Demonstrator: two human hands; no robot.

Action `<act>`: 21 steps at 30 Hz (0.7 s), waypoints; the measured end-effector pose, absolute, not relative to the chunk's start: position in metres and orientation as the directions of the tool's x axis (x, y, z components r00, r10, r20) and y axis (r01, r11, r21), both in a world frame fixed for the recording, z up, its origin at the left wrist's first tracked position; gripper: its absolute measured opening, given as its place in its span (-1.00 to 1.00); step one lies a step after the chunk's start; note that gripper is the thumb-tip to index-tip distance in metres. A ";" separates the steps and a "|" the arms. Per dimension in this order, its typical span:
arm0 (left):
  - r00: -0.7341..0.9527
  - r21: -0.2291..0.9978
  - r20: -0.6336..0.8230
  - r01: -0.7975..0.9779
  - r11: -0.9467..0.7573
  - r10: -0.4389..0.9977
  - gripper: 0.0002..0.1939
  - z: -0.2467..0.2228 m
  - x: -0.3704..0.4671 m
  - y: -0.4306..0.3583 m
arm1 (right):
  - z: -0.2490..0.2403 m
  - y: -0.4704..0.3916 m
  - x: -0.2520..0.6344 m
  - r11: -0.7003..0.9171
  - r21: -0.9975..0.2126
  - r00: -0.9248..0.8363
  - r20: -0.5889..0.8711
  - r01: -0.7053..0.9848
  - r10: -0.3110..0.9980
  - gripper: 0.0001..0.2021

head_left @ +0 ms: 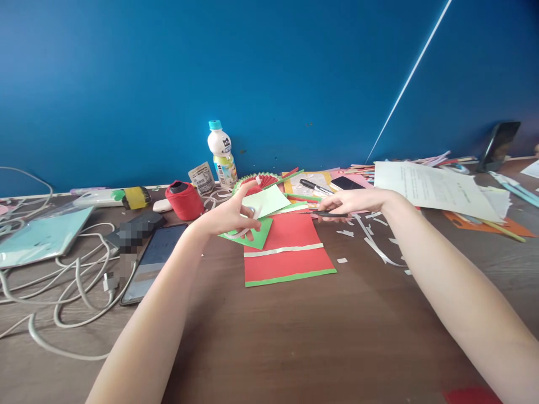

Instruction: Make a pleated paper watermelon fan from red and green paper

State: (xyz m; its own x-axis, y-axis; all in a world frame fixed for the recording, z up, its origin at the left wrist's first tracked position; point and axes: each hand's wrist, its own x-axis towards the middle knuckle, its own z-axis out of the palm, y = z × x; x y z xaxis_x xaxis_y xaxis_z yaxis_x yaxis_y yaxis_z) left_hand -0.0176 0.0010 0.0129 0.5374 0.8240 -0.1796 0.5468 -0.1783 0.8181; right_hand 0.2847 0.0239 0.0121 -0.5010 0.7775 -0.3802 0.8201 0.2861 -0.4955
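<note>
Red paper point(286, 264) lies on the brown table, with a green strip along its near edge and a whitish strip across its middle. My left hand point(238, 213) is over a green sheet point(263, 234) at the paper's upper left, its fingers curled round a roll of white tape point(252, 212). Pale green paper point(269, 201) lies just beyond that hand. At the paper's upper right, my right hand point(337, 205) is closed on a dark, slim tool point(334, 214), which looks like scissors.
A bottle point(222, 154) and a red roll point(184, 200) stand at the back left. Cables and a tablet point(154, 261) lie at the left. White scraps point(377, 247), printed sheets point(433, 188) and paper strips lie at the right.
</note>
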 end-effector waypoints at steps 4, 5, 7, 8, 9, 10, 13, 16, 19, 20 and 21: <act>0.406 0.582 -0.282 0.793 -0.181 0.869 -0.05 0.007 -0.020 0.006 | 0.008 0.029 0.282 0.255 -0.362 -0.405 -0.440 0.897 0.801 -0.54; 0.384 0.522 -0.294 0.832 -0.190 0.875 -0.07 0.005 -0.020 0.007 | 0.007 0.030 0.282 0.244 -0.327 -0.377 -0.445 0.913 0.812 -0.54; 0.353 0.425 -0.309 0.882 -0.204 0.883 -0.09 0.003 -0.019 0.009 | 0.005 0.030 0.281 0.230 -0.259 -0.327 -0.445 0.938 0.833 -0.54; 0.341 0.393 -0.317 0.897 -0.205 0.885 -0.10 0.004 -0.019 0.010 | 0.005 0.031 0.281 0.228 -0.230 -0.310 -0.440 0.946 0.843 -0.53; 0.328 0.366 -0.326 0.908 -0.202 0.886 -0.10 0.005 -0.018 0.010 | 0.005 0.030 0.281 0.225 -0.205 -0.294 -0.433 0.953 0.852 -0.54; 0.315 0.342 -0.335 0.919 -0.197 0.888 -0.10 0.006 -0.018 0.010 | 0.006 0.030 0.280 0.217 -0.185 -0.277 -0.425 0.958 0.862 -0.55; 0.282 0.277 -0.364 0.943 -0.186 0.888 -0.06 0.010 -0.017 0.009 | 0.008 0.027 0.276 0.183 -0.163 -0.235 -0.396 0.969 0.888 -0.60; 0.262 0.253 -0.409 0.953 -0.167 0.874 -0.03 0.010 -0.018 0.009 | 0.012 0.022 0.272 0.137 -0.128 -0.175 -0.367 0.982 0.913 -0.69; 0.291 0.302 -0.346 0.935 -0.188 0.892 -0.15 0.009 -0.020 0.009 | 0.015 0.017 0.266 0.121 -0.113 -0.154 -0.350 0.986 0.924 -0.80; 0.315 0.338 -0.289 0.917 -0.212 0.904 -0.22 0.008 -0.020 0.009 | 0.016 0.015 0.264 0.145 -0.142 -0.187 -0.349 0.979 0.918 -0.81; 0.343 0.380 -0.226 0.893 -0.241 0.912 -0.31 0.007 -0.019 0.009 | 0.016 0.014 0.262 0.184 -0.184 -0.239 -0.352 0.966 0.905 -0.81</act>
